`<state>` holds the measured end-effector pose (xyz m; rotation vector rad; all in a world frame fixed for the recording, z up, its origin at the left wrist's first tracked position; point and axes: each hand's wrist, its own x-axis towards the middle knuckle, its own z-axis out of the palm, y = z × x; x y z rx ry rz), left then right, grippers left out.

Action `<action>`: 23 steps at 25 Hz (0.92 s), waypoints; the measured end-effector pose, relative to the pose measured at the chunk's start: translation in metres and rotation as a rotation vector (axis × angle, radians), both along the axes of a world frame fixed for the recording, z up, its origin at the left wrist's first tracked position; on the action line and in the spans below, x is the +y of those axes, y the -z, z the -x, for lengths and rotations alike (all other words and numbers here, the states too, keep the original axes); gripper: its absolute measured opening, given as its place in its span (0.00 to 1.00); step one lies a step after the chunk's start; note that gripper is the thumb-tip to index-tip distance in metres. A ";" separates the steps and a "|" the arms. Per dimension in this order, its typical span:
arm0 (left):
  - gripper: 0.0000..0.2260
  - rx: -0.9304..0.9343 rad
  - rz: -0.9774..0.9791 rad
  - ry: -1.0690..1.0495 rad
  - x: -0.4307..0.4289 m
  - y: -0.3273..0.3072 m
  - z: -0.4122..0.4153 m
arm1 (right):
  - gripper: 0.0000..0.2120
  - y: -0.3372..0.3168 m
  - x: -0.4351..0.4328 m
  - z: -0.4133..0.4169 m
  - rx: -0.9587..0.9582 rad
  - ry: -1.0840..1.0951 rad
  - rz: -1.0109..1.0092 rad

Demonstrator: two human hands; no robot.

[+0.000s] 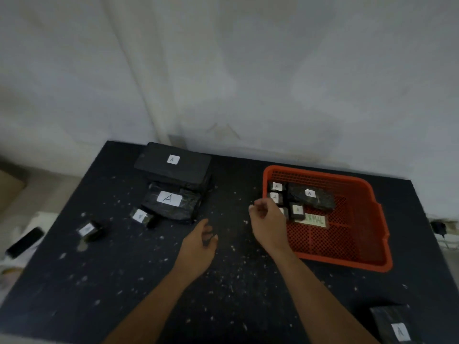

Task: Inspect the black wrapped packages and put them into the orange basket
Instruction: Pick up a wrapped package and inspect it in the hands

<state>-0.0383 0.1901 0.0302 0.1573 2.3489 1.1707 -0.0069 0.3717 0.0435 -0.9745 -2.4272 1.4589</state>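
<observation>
Nearest the camera, in front of the orange basket [382, 220] and slightly to its right, a black wrapped package [395, 326] with a white "A" label lies at the tabletop [236, 306] edge. The left hand [198, 242] hovers over the speckled dark surface left of the basket, its fingers loosely curled and holding nothing. The right hand [268, 219] is at the basket's left rim, back toward the camera, fingers bent inward; I cannot tell whether they grip anything, since they hide a small package beneath. Inside the basket, in its far left part, sit three small labelled packages [297, 210] and a long package [310, 196], with a green tag [314, 220] on the mesh floor in front of them. Well left of the basket lie two small loose packages [90, 230], a blurred one and another [142, 216] nearer the basket. Just beyond these rests a medium package [171, 201], and behind it, farther back than the basket's far rim, a large flat package [173, 161]. A dark phone [24, 242] lies off the tabletop, farthest left of the basket.
</observation>
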 end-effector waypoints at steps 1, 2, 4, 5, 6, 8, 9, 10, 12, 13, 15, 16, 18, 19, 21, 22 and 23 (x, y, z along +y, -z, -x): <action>0.25 -0.003 -0.002 -0.027 -0.015 0.000 0.005 | 0.07 -0.001 -0.016 0.009 -0.008 -0.034 0.005; 0.25 0.002 0.001 -0.052 -0.031 0.002 0.010 | 0.07 -0.001 -0.031 0.017 -0.019 -0.067 0.007; 0.24 0.007 0.030 -0.109 -0.063 0.005 0.023 | 0.07 0.003 -0.064 0.035 -0.039 -0.132 0.028; 0.23 -0.001 0.044 -0.146 -0.082 0.008 0.031 | 0.07 0.005 -0.083 0.045 -0.054 -0.168 0.044; 0.23 -0.016 0.052 -0.178 -0.099 0.010 0.039 | 0.07 0.009 -0.101 0.055 -0.078 -0.204 0.060; 0.22 -0.040 0.054 -0.219 -0.129 0.015 0.055 | 0.10 0.017 -0.134 0.073 -0.128 -0.276 0.101; 0.21 -0.045 0.059 -0.234 -0.143 0.018 0.063 | 0.12 0.023 -0.149 0.082 -0.151 -0.310 0.117; 0.21 -0.053 0.068 -0.253 -0.156 0.022 0.071 | 0.15 0.028 -0.165 0.092 -0.178 -0.343 0.130; 0.21 -0.073 0.088 -0.291 -0.177 0.030 0.085 | 0.20 0.039 -0.192 0.108 -0.219 -0.402 0.139; 0.21 -0.082 0.093 -0.302 -0.185 0.033 0.091 | 0.22 0.046 -0.203 0.114 -0.229 -0.430 0.130; 0.21 -0.104 0.089 -0.316 -0.196 0.040 0.104 | 0.26 0.060 -0.222 0.123 -0.248 -0.488 0.078; 0.21 -0.113 0.085 -0.317 -0.199 0.044 0.110 | 0.27 0.067 -0.229 0.127 -0.260 -0.522 0.031; 0.21 -0.136 0.080 -0.311 -0.204 0.051 0.119 | 0.30 0.076 -0.240 0.134 -0.304 -0.585 -0.101; 0.20 -0.147 0.076 -0.305 -0.205 0.054 0.123 | 0.32 0.080 -0.244 0.137 -0.338 -0.598 -0.159; 0.19 -0.149 0.072 -0.284 -0.205 0.060 0.129 | 0.34 0.084 -0.251 0.144 -0.408 -0.611 -0.211; 0.18 -0.149 0.073 -0.271 -0.205 0.062 0.131 | 0.35 0.086 -0.254 0.146 -0.435 -0.627 -0.195; 0.17 -0.158 0.075 -0.257 -0.204 0.064 0.133 | 0.35 0.090 -0.257 0.147 -0.448 -0.639 -0.139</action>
